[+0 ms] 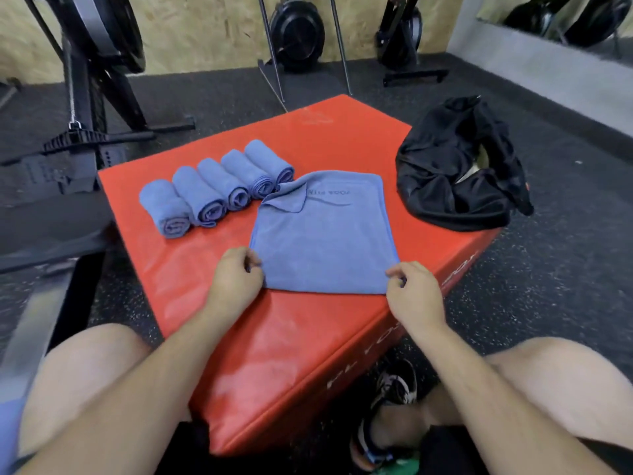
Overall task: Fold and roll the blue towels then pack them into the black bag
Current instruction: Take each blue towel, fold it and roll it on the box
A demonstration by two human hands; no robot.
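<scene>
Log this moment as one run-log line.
flat towel: spread on red box | left grip: pinches near-left corner | right grip: pinches near-right corner | rolled towels: five in row | black bag: on box

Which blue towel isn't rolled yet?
The flat towel, pinched at its near corners by the left hand and right hand; the five rolled towels lie in a row.

A gym training area.
Speckled black rubber flooring (548,269) runs under a red padded jump box (308,138). 2 fan-wheel machines (296,32) stand against a chipboard wall (205,22), a larger black machine (96,46) sits on the left, and a mirror (548,15) lines the right wall.
</scene>
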